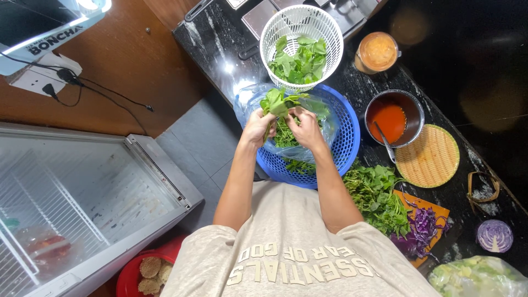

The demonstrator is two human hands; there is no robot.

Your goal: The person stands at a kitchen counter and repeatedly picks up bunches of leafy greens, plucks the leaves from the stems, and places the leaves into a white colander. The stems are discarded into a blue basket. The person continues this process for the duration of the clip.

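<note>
Hands, left hand [257,127] and right hand [306,130], grip leafy greens [276,102] above blue basket [345,144] at tabletop [220,49] edge; white basket [300,22] just beyond.

Plastic, steel, stone and leaf around a dark tabletop.
The tabletop [220,49] is black polished stone with pale veins, glossy under the light. The white basket [300,22] and blue basket [346,143] are perforated plastic, the blue one lined with a thin, shiny clear bag [247,104]. The leafy greens [278,102] look smooth and slightly waxy. The metal bowl [413,107] is brushed steel; beside it lies a matt woven mat [432,159]. The shirt [291,242] is soft beige cloth.
</note>
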